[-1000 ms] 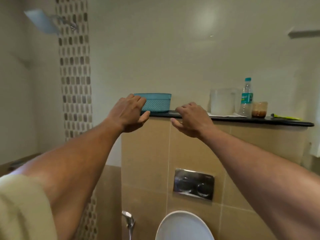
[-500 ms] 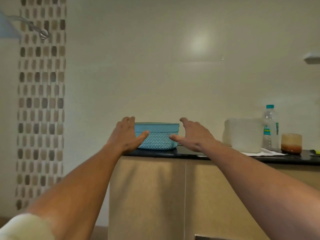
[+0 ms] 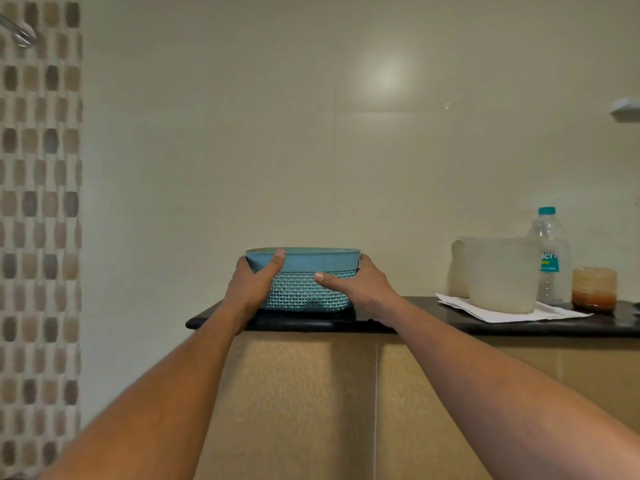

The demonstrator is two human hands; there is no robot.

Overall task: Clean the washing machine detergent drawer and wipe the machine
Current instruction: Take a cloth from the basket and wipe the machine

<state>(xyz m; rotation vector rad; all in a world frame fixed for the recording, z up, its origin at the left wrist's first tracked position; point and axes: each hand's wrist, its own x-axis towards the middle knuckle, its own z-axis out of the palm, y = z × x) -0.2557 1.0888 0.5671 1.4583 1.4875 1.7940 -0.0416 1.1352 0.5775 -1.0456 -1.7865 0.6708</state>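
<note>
A teal woven plastic basket (image 3: 304, 271) stands on a black stone ledge (image 3: 433, 323) against the bathroom wall. My left hand (image 3: 251, 285) clasps its left end, thumb across the front near the rim. My right hand (image 3: 360, 289) clasps its right end, thumb lying on the woven front. The basket's underside still seems to rest on the ledge. What lies inside the basket is hidden. No washing machine or detergent drawer is in view.
On the ledge to the right stand a translucent white jug (image 3: 498, 273) on white paper (image 3: 512, 311), a clear water bottle with a teal cap (image 3: 549, 254) and a small brown-stained cup (image 3: 594, 289). A mosaic tile strip (image 3: 38, 237) runs down the left wall.
Both hands moved from the ledge's front edge inward onto the basket and closed around its two ends. The camera tilted up, so the toilet and flush plate dropped out of view.
</note>
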